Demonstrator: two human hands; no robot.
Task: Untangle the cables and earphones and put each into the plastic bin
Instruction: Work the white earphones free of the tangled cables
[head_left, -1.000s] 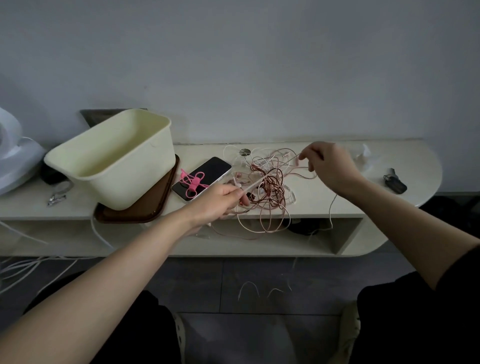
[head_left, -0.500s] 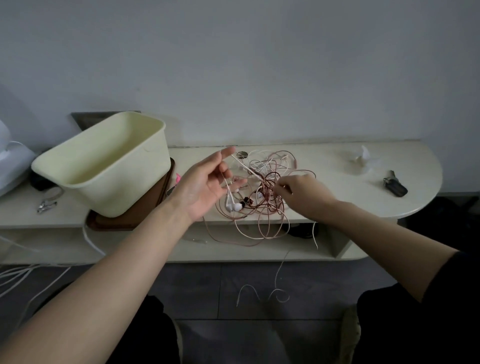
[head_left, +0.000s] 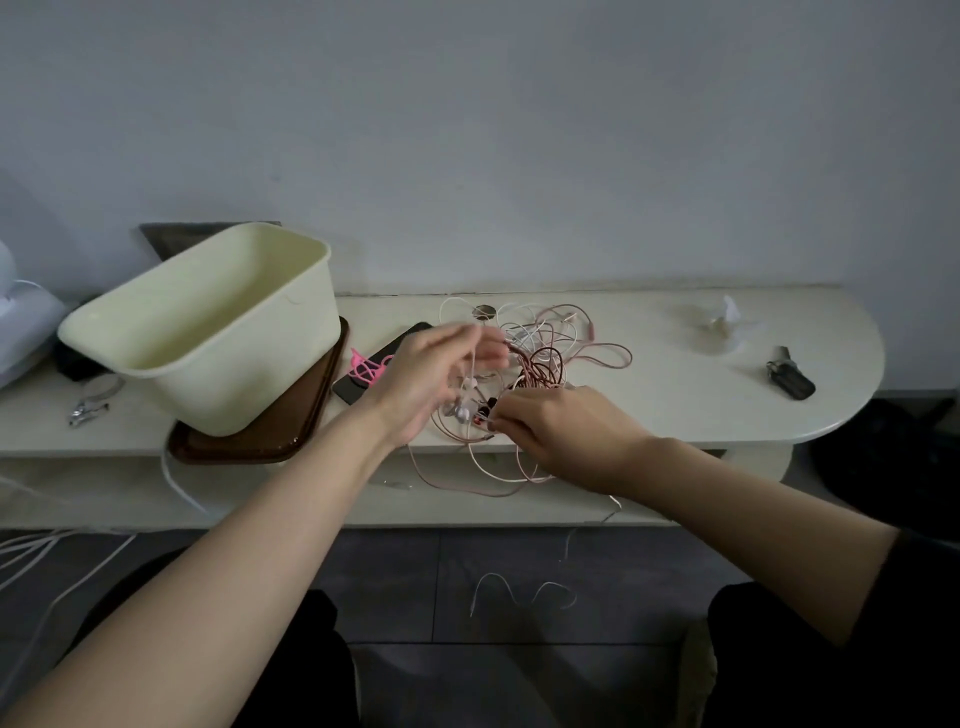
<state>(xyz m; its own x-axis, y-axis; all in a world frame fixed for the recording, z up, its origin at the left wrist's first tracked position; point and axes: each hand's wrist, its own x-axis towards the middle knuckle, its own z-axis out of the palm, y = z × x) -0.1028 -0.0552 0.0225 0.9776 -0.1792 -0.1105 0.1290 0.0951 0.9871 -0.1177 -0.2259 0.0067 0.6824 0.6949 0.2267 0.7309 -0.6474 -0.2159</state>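
Two hands at tangle (head_left: 543, 364): right hand (head_left: 566, 431) pinching its strand, left hand (head_left: 431, 374) blurred, grip unreadable. Tugging risks tighter knots.

bin (head_left: 249, 358): matt plastic | phone (head_left: 358, 387): glossy | tray (head_left: 311, 410): smooth brown

A cable tangle (head_left: 545, 364) of pink, dark-red and white cords sprawls mid-counter (head_left: 649, 400), loops drooping over the front edge. White earphones (head_left: 464, 410) dangle at its left. The cream plastic bin (head_left: 249, 384) stands open-topped further left.
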